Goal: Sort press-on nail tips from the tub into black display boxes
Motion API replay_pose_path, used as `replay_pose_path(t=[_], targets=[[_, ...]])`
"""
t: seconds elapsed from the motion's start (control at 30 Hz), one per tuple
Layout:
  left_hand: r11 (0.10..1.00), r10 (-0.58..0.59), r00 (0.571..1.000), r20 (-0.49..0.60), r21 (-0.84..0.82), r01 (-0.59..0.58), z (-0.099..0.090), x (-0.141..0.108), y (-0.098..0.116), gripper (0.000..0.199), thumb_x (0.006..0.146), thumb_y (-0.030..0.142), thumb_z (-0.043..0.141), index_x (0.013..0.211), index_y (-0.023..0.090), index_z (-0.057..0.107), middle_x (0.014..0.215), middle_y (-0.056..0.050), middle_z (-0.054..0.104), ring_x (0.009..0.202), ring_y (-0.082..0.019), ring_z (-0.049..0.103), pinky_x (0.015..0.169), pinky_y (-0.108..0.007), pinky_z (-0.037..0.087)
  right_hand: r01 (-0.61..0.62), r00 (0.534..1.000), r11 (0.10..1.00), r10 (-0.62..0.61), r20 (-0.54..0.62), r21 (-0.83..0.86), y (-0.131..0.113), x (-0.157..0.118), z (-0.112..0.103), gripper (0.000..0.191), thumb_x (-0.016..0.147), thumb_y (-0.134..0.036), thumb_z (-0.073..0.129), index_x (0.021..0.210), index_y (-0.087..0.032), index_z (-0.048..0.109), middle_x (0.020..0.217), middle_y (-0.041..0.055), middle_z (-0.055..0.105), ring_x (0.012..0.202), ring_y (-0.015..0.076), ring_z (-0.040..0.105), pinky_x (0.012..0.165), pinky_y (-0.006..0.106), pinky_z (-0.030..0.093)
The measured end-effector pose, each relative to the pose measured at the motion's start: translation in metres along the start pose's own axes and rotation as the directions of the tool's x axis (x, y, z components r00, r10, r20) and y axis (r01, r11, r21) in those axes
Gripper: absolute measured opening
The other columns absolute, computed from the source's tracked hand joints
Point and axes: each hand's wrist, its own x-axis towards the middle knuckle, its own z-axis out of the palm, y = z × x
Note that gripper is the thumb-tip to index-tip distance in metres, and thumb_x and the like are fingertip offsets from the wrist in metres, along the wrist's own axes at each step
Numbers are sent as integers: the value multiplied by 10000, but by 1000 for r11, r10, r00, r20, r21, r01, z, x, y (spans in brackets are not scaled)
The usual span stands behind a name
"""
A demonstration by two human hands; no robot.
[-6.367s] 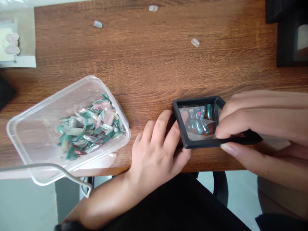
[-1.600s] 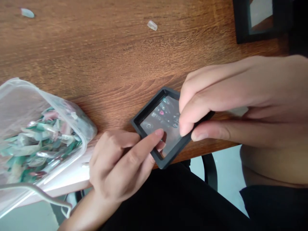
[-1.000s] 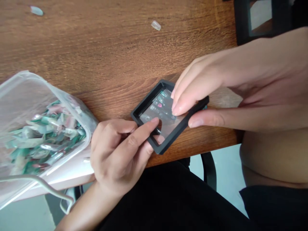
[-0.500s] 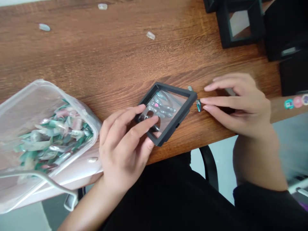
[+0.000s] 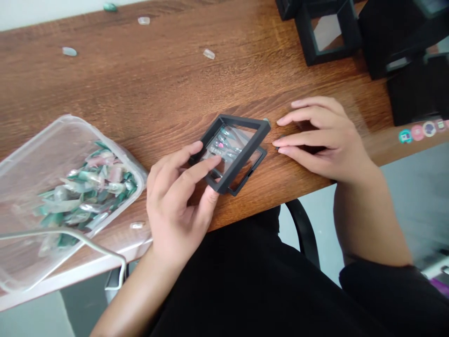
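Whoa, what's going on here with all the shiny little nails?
Someone's left hand is holding a small black frame tilted up, with its two halves apart. Shiny fake nails show in its clear middle, one with a pink spot. The right hand is beside the frame, its thumb and a finger close together at something small, mostly hidden. A clear tub of green, pink and clear nails sits to the left, and a few loose nails lie on the table.

It looks like a small workroom, with a wood table (image 5: pixel 168 84) and a tub (image 5: pixel 138 180) of fake nails (image 5: pixel 93 185).
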Motion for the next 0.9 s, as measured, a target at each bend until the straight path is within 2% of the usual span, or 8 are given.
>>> replay_pose_path(t=[0.13, 0.27, 0.4, 0.5, 0.57, 0.63, 0.77, 0.9], targets=[[1000, 0, 1000, 6, 6, 0, 0, -1, -1, 345, 919, 259, 748, 1262, 284, 715, 1413, -75, 661, 1231, -258, 655, 1070, -418, 506, -49, 998, 998, 47, -52, -26, -7, -6, 1, 87, 872, -236, 797, 935, -294, 783, 960, 27, 745, 960, 243, 695, 921, 472, 566], [1000, -25, 1000, 10, 0, 25, -1, -2, 0, 348, 922, 256, 745, 1267, 291, 709, 1401, -68, 669, 1235, -252, 657, 1083, -423, 503, -35, 989, 995, 21, -145, -96, -21, -23, 4, 171, 853, -177, 802, 982, -287, 781, 927, 30, 750, 897, 230, 684, 852, 443, 570], [999, -33, 999, 17, -9, 34, -2, -2, 2, 335, 929, 235, 736, 1260, 265, 700, 1385, -73, 677, 1259, -241, 647, 1115, -418, 485, -22, 985, 988, -4, -170, -151, -35, -52, 8, 323, 862, -202, 788, 1181, -234, 741, 1081, 90, 771, 999, 269, 713, 875, 450, 601], [1000, -26, 999, 22, -6, 26, -2, -2, 2, 341, 932, 230, 731, 1269, 257, 688, 1381, -76, 680, 1265, -239, 641, 1130, -422, 475, 9, 993, 967, -40, -114, -254, -42, -77, 14, 421, 947, -331, 702, 1334, -170, 664, 1253, 155, 745, 1215, 344, 683, 1009, 521, 581], [1000, -26, 999, 22, -9, 26, -2, -2, 2, 342, 938, 228, 722, 1276, 254, 681, 1371, -78, 686, 1264, -240, 640, 1131, -426, 475, 52, 993, 939, -85, -82, -341, -43, -90, 20, 449, 1003, -440, 607, 1342, -151, 655, 1321, 179, 716, 1345, 382, 612, 1090, 570, 533], [999, -29, 999, 22, -14, 29, -2, -1, 2, 334, 946, 232, 711, 1278, 252, 679, 1358, -80, 693, 1252, -241, 644, 1125, -430, 479, 91, 986, 915, -138, -93, -393, -43, -99, 26, 454, 1021, -501, 554, 1316, -177, 672, 1327, 164, 719, 1400, 379, 570, 1129, 577, 509], [1000, -11, 1000, 17, -8, 11, 0, -1, 2, 314, 952, 267, 708, 1265, 277, 689, 1360, -69, 694, 1231, -245, 650, 1110, -447, 493, 108, 969, 895, -192, -155, -433, -39, -105, 34, 373, 1007, -514, 580, 1254, -266, 707, 1263, 87, 761, 1359, 338, 614, 1127, 564, 532], [1000, -10, 1000, 20, -1, 10, 1, -1, 0, 310, 951, 270, 708, 1260, 278, 698, 1358, -65, 693, 1215, -247, 653, 1096, -452, 504, 117, 965, 895, -205, -163, -430, -40, -103, 37, 346, 982, -505, 634, 1192, -246, 726, 1198, 77, 786, 1300, 328, 660, 1150, 553, 522]])
